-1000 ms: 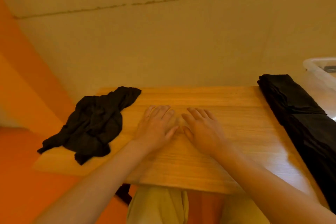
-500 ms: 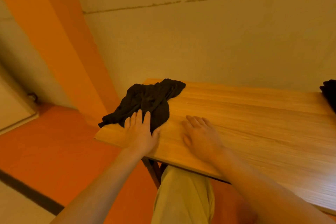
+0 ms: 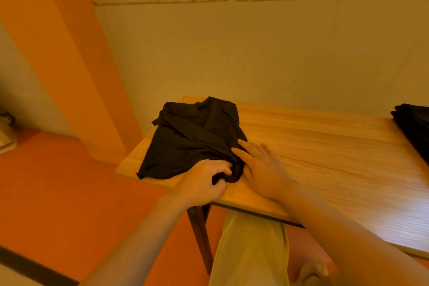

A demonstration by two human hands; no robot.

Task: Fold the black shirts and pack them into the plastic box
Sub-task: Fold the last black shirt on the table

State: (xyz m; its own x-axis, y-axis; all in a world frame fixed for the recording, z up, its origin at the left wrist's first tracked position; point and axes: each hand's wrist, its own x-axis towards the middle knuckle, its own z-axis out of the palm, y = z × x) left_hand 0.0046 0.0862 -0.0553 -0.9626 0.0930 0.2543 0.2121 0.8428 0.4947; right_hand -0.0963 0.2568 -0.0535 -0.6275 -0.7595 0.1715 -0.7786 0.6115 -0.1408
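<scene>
A crumpled black shirt [image 3: 192, 137] lies on the left end of the wooden table [image 3: 325, 146]. My left hand [image 3: 202, 181] grips the shirt's near edge, fingers curled into the cloth. Beside it, my right hand [image 3: 260, 169] lies with straight fingers touching the cloth at its near right corner. A second pile of black shirts [image 3: 413, 127] shows at the table's far right edge, partly cut off. The plastic box is out of view.
A pale wall stands right behind the table. An orange pillar [image 3: 58, 53] and orange floor [image 3: 58, 193] are to the left. My legs in light trousers [image 3: 250, 251] are under the table's near edge, next to a dark table leg [image 3: 199, 227].
The view has swung left, so the box and most of the right pile left the frame. My left hand moved onto the crumpled shirt and gripped it. My right hand followed to the cloth.
</scene>
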